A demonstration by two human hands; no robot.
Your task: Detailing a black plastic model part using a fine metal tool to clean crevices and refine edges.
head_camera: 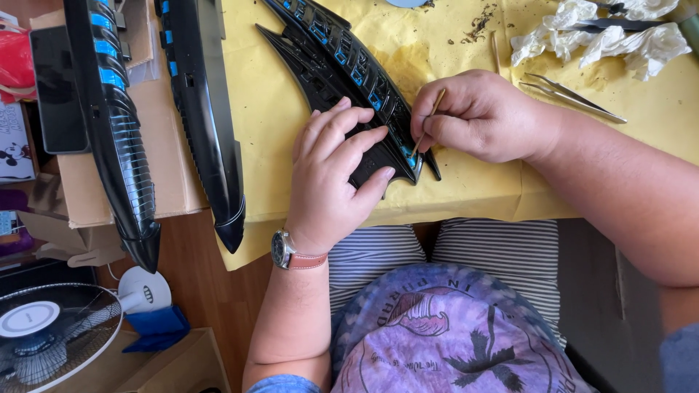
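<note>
Right hand (pixel 477 116) pinched a thin wooden stick (pixel 426 125); left hand (pixel 336 171), fingers spread, pinned the black plastic hull panel (pixel 342 65). Risk: stick slipping, smearing blue detail.

three black hull pieces (pixel 116 131) (long), one tweezers (pixel 571 94).

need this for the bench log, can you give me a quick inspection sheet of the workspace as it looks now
surface: table under a yellow cloth, stained and flecked with dark crumbs near the top.
job's things: black curved model part with blue inserts lying on the cloth; thin wooden stick, tip at the part's lower end.
clutter: crumpled tissues, metal tweezers, two long black hull pieces partly on cardboard.
hands: left hand pressed flat on the part; right hand pinching the stick.
cables: nothing seen.
surroundings: white fan, wooden floor, cardboard boxes at left.
</note>
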